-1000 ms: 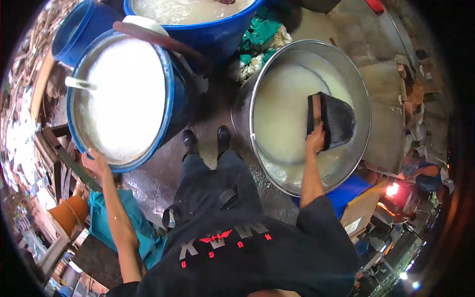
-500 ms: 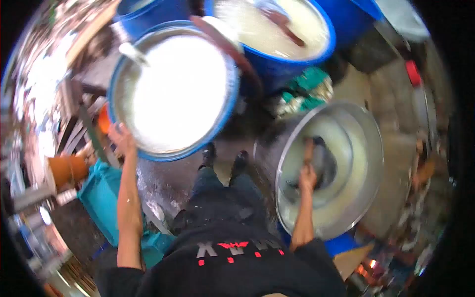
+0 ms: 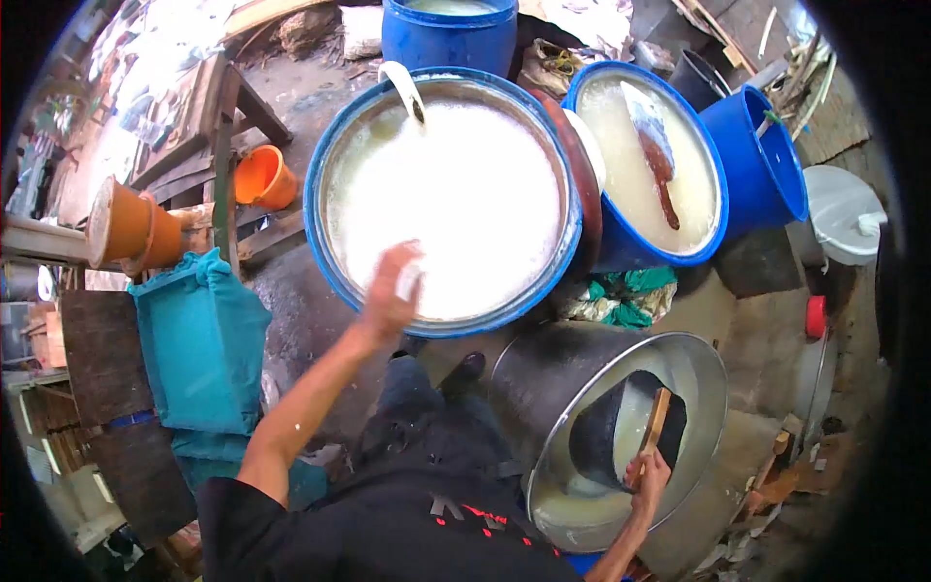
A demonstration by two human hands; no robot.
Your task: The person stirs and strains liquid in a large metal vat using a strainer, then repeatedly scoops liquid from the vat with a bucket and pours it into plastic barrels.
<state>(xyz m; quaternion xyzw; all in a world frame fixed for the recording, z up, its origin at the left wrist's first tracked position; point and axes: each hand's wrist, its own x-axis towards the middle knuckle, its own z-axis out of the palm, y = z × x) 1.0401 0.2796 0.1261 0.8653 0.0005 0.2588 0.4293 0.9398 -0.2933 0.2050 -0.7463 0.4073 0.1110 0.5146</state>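
My right hand (image 3: 650, 472) is wrapped round the wooden handle (image 3: 658, 419) of a black bucket-like scoop (image 3: 594, 434). The scoop is inside the mouth of a large metal pot (image 3: 543, 373), which leans to one side and has pale liquid in it. Pale liquid also shows within the scoop. Slightly blurred, my left hand (image 3: 390, 299) hovers at the near side of a blue-rimmed barrel (image 3: 318, 254) full of bright white liquid. Its fingers are apart and grip nothing. A white curved handle (image 3: 401, 85) hooks over the barrel's far rim.
Right of the barrel stands a blue drum (image 3: 720, 209) of cloudy liquid with a brown-handled scoop (image 3: 658, 160) in it. Green and white cloth (image 3: 635, 296) lies between drum and pot. Teal fabric-covered crates (image 3: 199, 349) and orange buckets (image 3: 265, 178) are on the left.
My left hand has left the barrel's outer left side and now hangs over its near edge. The black scoop has shifted and its opening shows more. The whole view has swung.
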